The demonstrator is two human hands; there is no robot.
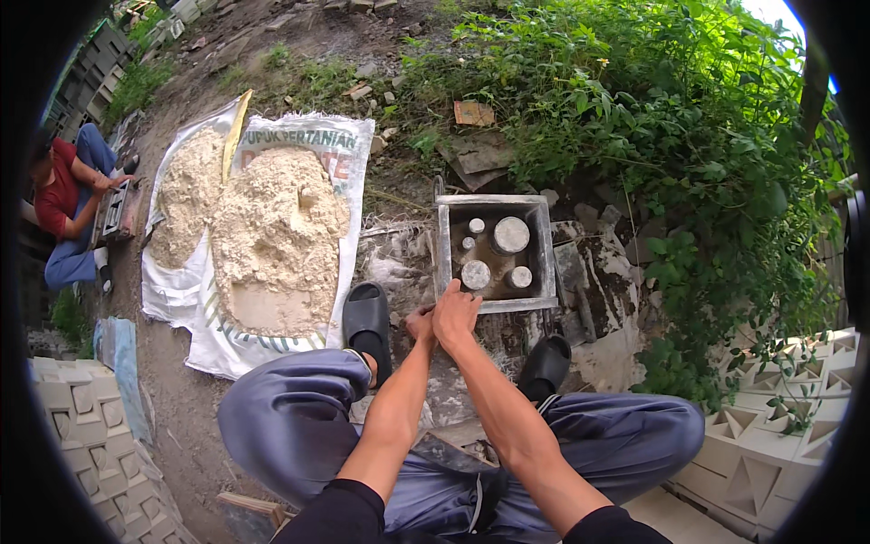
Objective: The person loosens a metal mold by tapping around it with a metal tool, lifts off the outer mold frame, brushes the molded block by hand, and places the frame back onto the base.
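Note:
A square grey metal mould (447,238) stands on the ground in front of me, with several round cylinder inserts inside it. My right hand (454,310) rests on the mould's near rim, fingers bent over the edge. My left hand (420,323) is right beside it, fingers curled, touching or very close to the same rim; I cannot tell if it holds anything. My legs in grey trousers and black sandals (366,323) frame the mould on both sides.
Two heaps of pale sandy mix (272,227) lie on white sacks (349,150) to the left. A trowel (573,276) lies right of the mould. Patterned concrete blocks (779,444) are stacked at right and lower left. Another person (63,208) squats far left. Green bushes (671,118) fill the right.

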